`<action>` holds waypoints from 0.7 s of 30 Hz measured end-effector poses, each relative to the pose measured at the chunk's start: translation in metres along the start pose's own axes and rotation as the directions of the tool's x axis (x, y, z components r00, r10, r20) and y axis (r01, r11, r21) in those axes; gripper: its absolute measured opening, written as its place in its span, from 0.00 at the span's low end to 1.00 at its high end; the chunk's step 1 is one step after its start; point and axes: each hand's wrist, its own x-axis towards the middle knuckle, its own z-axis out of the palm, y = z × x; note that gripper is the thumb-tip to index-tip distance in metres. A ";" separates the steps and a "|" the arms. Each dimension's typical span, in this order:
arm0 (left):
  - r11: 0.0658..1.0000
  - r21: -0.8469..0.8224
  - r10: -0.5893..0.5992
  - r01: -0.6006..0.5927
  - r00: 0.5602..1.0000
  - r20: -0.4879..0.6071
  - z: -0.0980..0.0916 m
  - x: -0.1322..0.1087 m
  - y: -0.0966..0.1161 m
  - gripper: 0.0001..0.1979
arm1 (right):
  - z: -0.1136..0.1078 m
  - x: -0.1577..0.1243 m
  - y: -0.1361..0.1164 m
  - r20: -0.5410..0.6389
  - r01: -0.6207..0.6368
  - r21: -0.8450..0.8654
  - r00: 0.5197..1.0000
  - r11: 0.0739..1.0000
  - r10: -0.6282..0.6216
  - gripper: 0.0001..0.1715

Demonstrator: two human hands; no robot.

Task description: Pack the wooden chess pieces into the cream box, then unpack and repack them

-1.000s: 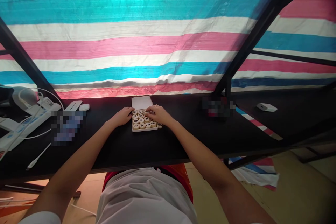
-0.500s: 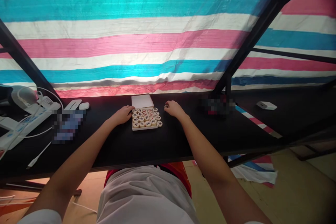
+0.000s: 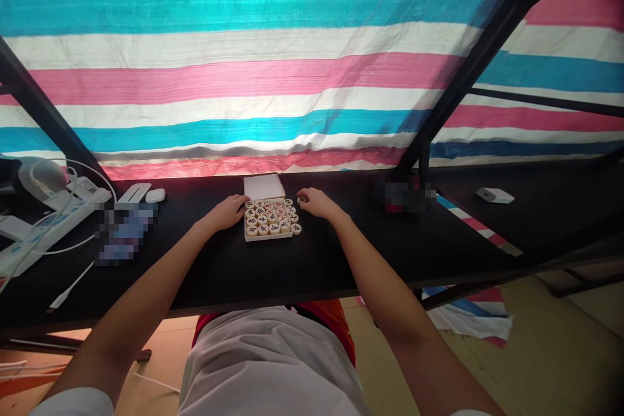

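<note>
A shallow cream box (image 3: 268, 236) of round wooden chess pieces (image 3: 267, 217) sits on the black table (image 3: 312, 260), with several pieces lined up along its right side. Its white lid (image 3: 264, 186) lies just behind it. My left hand (image 3: 229, 211) rests against the box's left edge, fingers curled on it. My right hand (image 3: 316, 202) is right of the box, fingers pinched on one chess piece (image 3: 301, 199) at the table surface.
A white power strip (image 3: 46, 224) with cables, a white mouse (image 3: 155, 195) and a flat white device lie at the left. A small white box (image 3: 494, 195) sits far right. Black frame bars (image 3: 468, 65) rise behind; a striped sheet hangs behind the table.
My right hand left the top of the box, moved out to the right with a piece, then came back a little toward the box. My left hand stayed at the box's edge.
</note>
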 end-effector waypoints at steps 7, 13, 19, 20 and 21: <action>1.000 -0.001 -0.011 0.011 1.000 -0.001 0.000 -0.001 0.000 0.20 | 0.002 0.001 0.000 0.015 0.045 -0.014 0.999 0.999 -0.045 0.23; 1.000 0.007 -0.012 0.012 1.000 0.005 0.002 0.001 -0.002 0.20 | 0.004 0.003 0.004 0.010 0.043 -0.012 0.999 0.999 -0.043 0.23; 1.000 0.001 -0.013 0.013 1.000 0.008 0.001 0.000 -0.001 0.20 | 0.004 0.003 0.003 -0.009 0.027 0.006 1.000 1.000 -0.027 0.25; 1.000 -0.002 -0.012 0.012 1.000 0.009 0.001 0.000 0.000 0.20 | 0.004 0.003 0.002 -0.015 0.030 0.012 0.999 0.999 -0.030 0.25; 1.000 -0.006 -0.010 0.010 1.000 0.010 0.000 0.000 0.000 0.20 | 0.005 0.003 0.002 -0.021 0.035 0.018 0.999 0.999 -0.034 0.25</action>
